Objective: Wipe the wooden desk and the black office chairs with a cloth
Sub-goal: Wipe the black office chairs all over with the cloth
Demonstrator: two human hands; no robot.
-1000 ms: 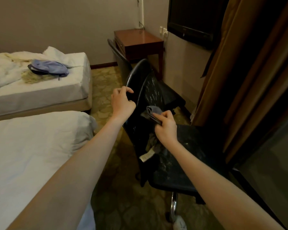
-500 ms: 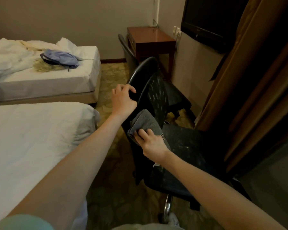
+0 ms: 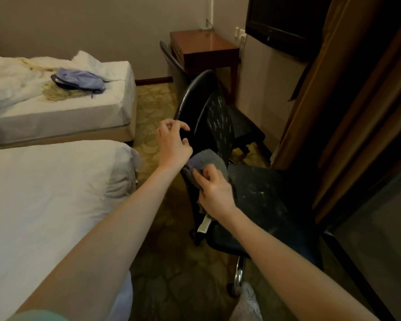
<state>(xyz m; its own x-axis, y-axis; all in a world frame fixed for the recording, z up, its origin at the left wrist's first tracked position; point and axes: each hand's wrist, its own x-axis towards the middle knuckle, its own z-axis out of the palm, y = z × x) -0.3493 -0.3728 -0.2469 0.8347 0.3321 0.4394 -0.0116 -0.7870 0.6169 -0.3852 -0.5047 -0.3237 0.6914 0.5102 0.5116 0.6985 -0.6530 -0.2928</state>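
Black office chair (image 3: 218, 126) stood in front of person, seat dusty. Wooden desk (image 3: 206, 47) sat in far corner, well apart. Left hand (image 3: 173, 142) gripped backrest rim. Right hand (image 3: 214, 193) clutched grey cloth (image 3: 208, 159) against backrest's lower part.

Patterned floor (image 3: 171, 286), perhaps carpet, black chair (image 3: 259, 200) standing

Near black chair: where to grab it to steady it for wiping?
Grip the near black chair by the curved rim of its backrest, from the bed side: that edge is thin, bare and nearest. The left hand holds it there; the right hand holds the grey cloth lower down.
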